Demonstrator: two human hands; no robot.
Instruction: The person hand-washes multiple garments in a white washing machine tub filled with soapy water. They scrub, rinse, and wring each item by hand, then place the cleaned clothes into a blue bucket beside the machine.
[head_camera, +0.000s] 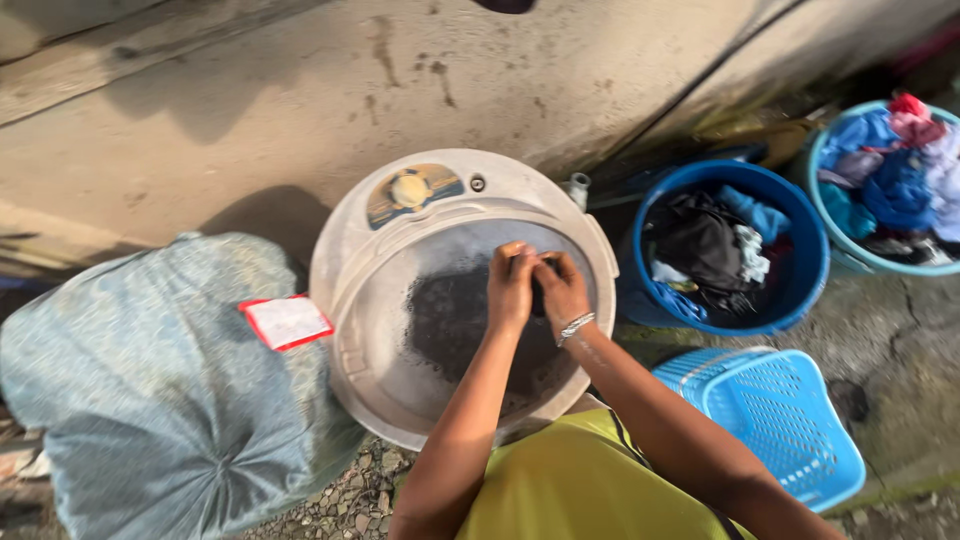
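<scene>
Dark wet cloth (455, 320) lay in the open tub of a round cream washing machine (350, 270), pinched at its upper edge by both hands.

Left hand (512, 285) and right hand (562, 290), a beaded bracelet (576, 325) at the wrist, touched each other, each grip closed tight on the cloth. Beside the machine sat a tied grey-blue sack (150, 400), a blue bucket (805, 285) of clothes, a teal basin (830, 225) of laundry and a blue plastic basket (790, 420) on the ground.
</scene>
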